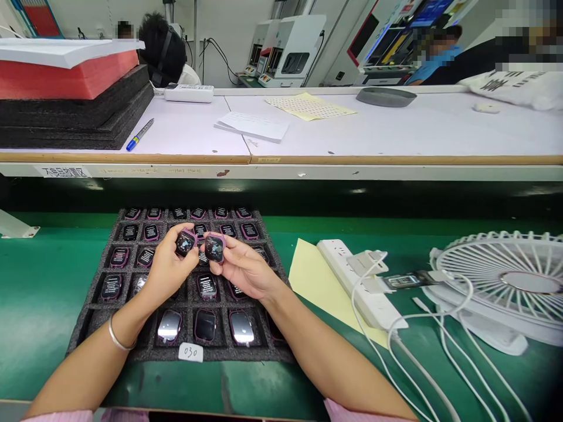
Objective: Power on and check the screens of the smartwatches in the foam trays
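My left hand (169, 264) is closed around a smartwatch body (185, 241) with a purple frame and a lit dark screen. In my right hand (248, 266) a second smartwatch body (214, 248) is pinched between thumb and fingers, its screen lit too. Both watches are held side by side above a black foam tray (145, 353). Rows of similar purple-framed watches fill many of the tray's compartments, several showing white text. In the front row, watches such as this one (205, 325) have dark or reflective screens. A white label (190, 352) marked 030 sits at the tray's front edge.
Right of the tray lie a yellow sheet (308, 266), a white power strip (343, 275), tangled white cables (422, 316) and a white fan (505, 281). A raised shelf (176, 135) behind carries stacked foam (65, 111), a pen (139, 135) and papers (253, 126). People are beyond it.
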Tool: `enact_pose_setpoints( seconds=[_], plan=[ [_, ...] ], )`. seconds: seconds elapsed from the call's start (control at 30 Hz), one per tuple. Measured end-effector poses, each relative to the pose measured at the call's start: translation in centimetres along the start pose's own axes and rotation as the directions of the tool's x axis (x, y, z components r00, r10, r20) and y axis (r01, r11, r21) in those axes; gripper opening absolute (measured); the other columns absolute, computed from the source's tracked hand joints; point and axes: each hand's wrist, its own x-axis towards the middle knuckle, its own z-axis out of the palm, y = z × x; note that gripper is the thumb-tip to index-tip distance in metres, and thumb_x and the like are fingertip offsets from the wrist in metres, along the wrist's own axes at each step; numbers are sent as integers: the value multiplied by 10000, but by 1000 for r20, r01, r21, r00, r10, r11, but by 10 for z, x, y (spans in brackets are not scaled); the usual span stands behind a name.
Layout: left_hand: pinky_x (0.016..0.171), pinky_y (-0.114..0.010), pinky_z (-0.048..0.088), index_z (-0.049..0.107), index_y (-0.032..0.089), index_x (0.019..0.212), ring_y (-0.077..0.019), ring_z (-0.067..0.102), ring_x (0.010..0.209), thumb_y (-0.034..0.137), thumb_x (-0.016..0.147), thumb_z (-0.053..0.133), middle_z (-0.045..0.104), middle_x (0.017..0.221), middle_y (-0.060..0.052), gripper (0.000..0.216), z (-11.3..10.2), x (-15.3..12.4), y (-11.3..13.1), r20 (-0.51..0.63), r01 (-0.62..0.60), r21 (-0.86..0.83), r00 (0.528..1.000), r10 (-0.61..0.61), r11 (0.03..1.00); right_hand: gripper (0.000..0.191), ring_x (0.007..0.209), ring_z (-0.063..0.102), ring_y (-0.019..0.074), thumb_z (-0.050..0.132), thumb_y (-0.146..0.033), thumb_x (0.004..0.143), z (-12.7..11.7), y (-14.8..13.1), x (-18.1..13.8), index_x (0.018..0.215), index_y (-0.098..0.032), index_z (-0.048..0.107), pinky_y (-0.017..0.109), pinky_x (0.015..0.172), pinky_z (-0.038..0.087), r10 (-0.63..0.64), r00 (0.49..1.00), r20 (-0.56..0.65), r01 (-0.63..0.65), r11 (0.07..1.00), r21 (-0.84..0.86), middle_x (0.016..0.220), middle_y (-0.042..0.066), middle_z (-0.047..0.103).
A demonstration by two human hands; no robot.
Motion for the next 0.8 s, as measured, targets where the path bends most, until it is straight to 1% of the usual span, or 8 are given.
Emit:
enact_pose_setpoints(
  seconds=[0.17, 0.37, 0.5, 0.6, 0.67, 0.7, 0.73, 0.8],
  plan=[
    [654, -263, 465, 590, 149, 1209, -155, 579, 771, 289, 730, 595, 675, 1038, -68, 499, -1, 0, 0, 25, 3, 4, 1000, -3, 1000, 441, 681, 543, 123, 813, -357, 789, 1, 0, 0, 1195, -232, 693, 314, 690, 469, 5, 1000, -4, -5, 1000, -10, 1055, 63, 699],
    [676, -266, 464, 591, 145, 1207, -164, 587, 802, 311, 727, 621, 669, 1038, -70, 510, 0, 1, 1, 8, 15, -42, 1000, -15, 999, 446, 687, 558, 120, 824, -368, 780, 2, -1, -1, 1189, -244, 698, 313, 704, 483, 9, 1000, 6, -8, 1000, -4, 1057, 52, 698],
    [726, -281, 468, 621, 163, 1160, -170, 594, 821, 274, 718, 624, 680, 999, -52, 456, -1, 1, -1, 31, 9, -26, 999, -8, 1000, 436, 671, 563, 114, 838, -361, 764, 2, -1, -2, 1162, -237, 712, 300, 674, 476, 6, 1000, 15, -5, 1000, -19, 1033, 44, 700],
    [799, -294, 478, 627, 171, 1146, -182, 606, 898, 258, 709, 647, 679, 1016, -49, 446, -1, 2, -3, 16, 15, -73, 1000, -14, 997, 442, 672, 577, 116, 838, -345, 761, 3, -1, -1, 1166, -223, 707, 300, 678, 484, 6, 1000, 0, -6, 1000, -24, 1038, 52, 712],
    [814, -289, 483, 618, 168, 1151, -180, 610, 930, 262, 688, 685, 672, 1046, -54, 477, 0, 3, -3, 1, 54, -171, 999, -54, 984, 443, 713, 613, 133, 809, -345, 790, 3, -1, 0, 1197, -222, 684, 306, 698, 498, 13, 999, -38, -14, 1000, -7, 1069, 68, 724],
    [784, -280, 488, 608, 166, 1169, -172, 613, 903, 265, 676, 705, 670, 1044, -53, 513, 1, 4, -2, 8, 96, -235, 995, -97, 967, 436, 741, 633, 145, 786, -345, 810, 2, -1, 1, 1211, -221, 669, 310, 705, 503, 19, 998, -62, -19, 1000, 4, 1082, 78, 730],
    [728, -267, 488, 594, 161, 1200, -156, 614, 840, 267, 666, 718, 670, 1015, -47, 559, 1, 5, -1, 29, 154, -303, 988, -152, 941, 424, 764, 649, 157, 761, -340, 828, 2, -2, 3, 1221, -220, 655, 312, 706, 505, 22, 996, -87, -21, 1000, 15, 1091, 86, 734],
    [597, -242, 457, 557, 143, 1274, -118, 584, 668, 269, 660, 723, 663, 892, -18, 648, 1, 6, 1, 102, 290, -431, 956, -274, 855, 396, 767, 659, 162, 725, -318, 846, 1, -3, 4, 1218, -214, 636, 307, 692, 502, 20, 992, -127, -16, 1000, 27, 1095, 96, 741]
  ],
)
